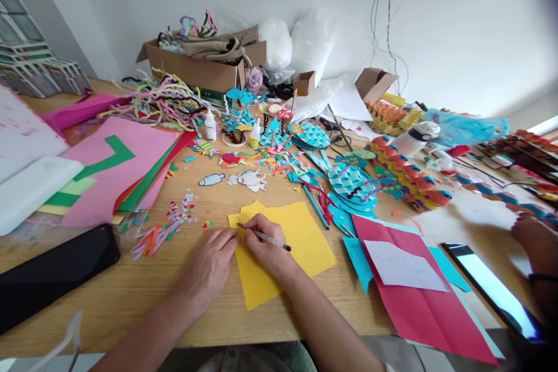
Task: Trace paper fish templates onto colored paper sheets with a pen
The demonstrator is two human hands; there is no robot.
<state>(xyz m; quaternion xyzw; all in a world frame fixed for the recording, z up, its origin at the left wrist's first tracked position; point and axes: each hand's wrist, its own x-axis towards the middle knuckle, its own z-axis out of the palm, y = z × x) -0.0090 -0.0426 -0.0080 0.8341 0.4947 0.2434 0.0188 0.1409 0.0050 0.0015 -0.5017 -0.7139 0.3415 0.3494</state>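
My right hand (pixel 267 244) is closed around a pen (pixel 272 240), a slim one with a clear barrel and a dark end. Its tip meets the upper left part of a yellow paper sheet (pixel 305 238) lying on the table. My left hand (pixel 213 261) lies flat at the sheet's left edge, fingertips touching the paper, with nothing held. Just beyond the sheet are white fish cutouts (pixel 251 180) and a grey-blue fish cutout (pixel 211 179). Left of my left hand lie small paper scraps (pixel 163 232).
At left are stacked coloured papers (pixel 122 157) and a black phone (pixel 61 273). Red paper (pixel 427 308) and a lit phone (pixel 492 290) lie at right, near another person's hand (pixel 534 244). Glue bottles (pixel 210 126), teal paper crafts (pixel 351 180) and a cardboard box (pixel 196 67) stand farther back.
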